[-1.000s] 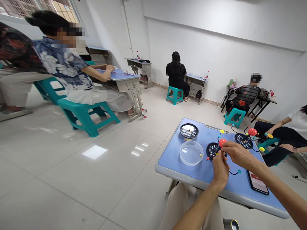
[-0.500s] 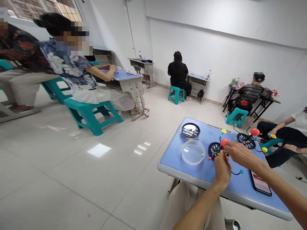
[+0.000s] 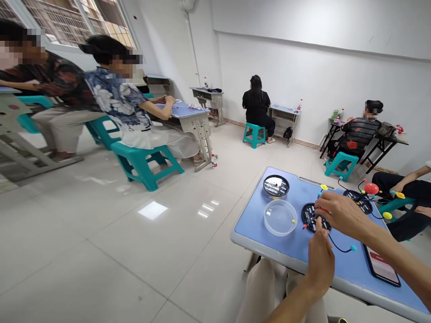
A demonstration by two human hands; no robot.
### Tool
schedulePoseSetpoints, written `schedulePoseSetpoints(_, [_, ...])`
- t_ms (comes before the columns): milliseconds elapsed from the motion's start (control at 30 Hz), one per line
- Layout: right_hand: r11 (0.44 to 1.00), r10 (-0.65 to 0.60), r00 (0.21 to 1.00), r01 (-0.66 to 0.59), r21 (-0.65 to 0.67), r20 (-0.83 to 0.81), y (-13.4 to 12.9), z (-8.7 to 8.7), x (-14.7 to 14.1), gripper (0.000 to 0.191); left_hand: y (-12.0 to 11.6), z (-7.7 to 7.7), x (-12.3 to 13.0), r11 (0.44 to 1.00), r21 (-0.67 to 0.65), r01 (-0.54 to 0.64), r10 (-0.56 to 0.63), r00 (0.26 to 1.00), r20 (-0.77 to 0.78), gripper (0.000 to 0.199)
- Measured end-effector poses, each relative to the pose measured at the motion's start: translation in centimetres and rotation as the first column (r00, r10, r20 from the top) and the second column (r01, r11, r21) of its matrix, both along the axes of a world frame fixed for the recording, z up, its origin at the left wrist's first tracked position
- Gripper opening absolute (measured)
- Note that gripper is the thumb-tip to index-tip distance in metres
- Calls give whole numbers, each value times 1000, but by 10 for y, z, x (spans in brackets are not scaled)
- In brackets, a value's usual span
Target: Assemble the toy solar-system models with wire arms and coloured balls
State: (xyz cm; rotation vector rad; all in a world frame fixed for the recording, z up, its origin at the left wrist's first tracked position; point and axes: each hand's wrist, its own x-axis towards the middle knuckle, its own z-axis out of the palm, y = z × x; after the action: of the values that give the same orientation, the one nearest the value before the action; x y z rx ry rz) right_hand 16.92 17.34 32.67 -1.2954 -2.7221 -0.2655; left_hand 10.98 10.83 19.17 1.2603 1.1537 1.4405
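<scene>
Blue-topped desk (image 3: 251, 229) with a grey rim, viewed from its near edge. Centre: round black disc (image 3: 310, 214) fitted with thin dark wire arms, lying between the two hands near the middle of the desk; one dark wire, tipped with a teal bead (image 3: 353, 247), curves toward the front edge. Right hand (image 3: 345, 215) lies across the upper side of the disc. Left hand (image 3: 320, 264) rises from the front edge, its fingertips (image 3: 318, 235) at the lower rim of the disc. Hands together, both at the disc; firmness of grip cannot be determined. Far right corner: second black disc (image 3: 358, 201) with wire arms and a red ball (image 3: 371, 188). Left of the hands: clear round plastic dish (image 3: 279, 218); behind it, round black tin (image 3: 276, 185) near the far edge. Right edge: black smartphone (image 3: 382, 268). Background: person in a floral shirt (image 3: 117, 98), seated on a teal plastic stool (image 3: 144, 163) at another desk.
</scene>
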Motion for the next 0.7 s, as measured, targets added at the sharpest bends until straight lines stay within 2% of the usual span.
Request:
schedulePoseSetpoints(100, [991, 38, 973, -7, -135, 229, 9, -7, -45, 20, -20, -10, -14, 993, 113, -12, 28, 989, -144, 43])
schedulePoseSetpoints(167, [984, 82, 916, -12, -178, 393, 16, -19, -73, 12, -35, -24, -22, 979, 204, -16, 70, 963, -261, 42])
schedulePoseSetpoints(233, [982, 89, 897, -5, -191, 433, 21, -34, -93, 13, -48, -42, -32, 952, 306, -21, 127, 935, -331, 42])
schedulePoseSetpoints(333, [982, 70, 882, 22, -189, 466, 23, -52, -109, 20, -59, -64, -48, 892, 444, -80, 262, 894, -364, 40])
schedulePoseSetpoints(367, [983, 61, 881, 28, -180, 470, 22, -56, -111, 23, -60, -69, -54, 864, 483, -142, 338, 874, -348, 38])
schedulePoseSetpoints(433, [983, 50, 876, 40, -177, 479, 19, -62, -114, 26, -58, -73, -65, 826, 494, -272, 462, 830, -314, 34])
schedulePoseSetpoints(500, [980, 47, 872, 54, -190, 488, 18, -64, -115, 25, -52, -71, -74, 796, 490, -356, 531, 798, -283, 29])
schedulePoseSetpoints(600, [975, 43, 874, 69, -212, 484, 18, -61, -118, 23, -42, -69, -82, 769, 501, -396, 572, 777, -263, 27])
schedulePoseSetpoints(700, [972, 42, 892, 68, -227, 451, 18, -51, -119, 21, -38, -70, -86, 746, 512, -426, 605, 755, -252, 29])
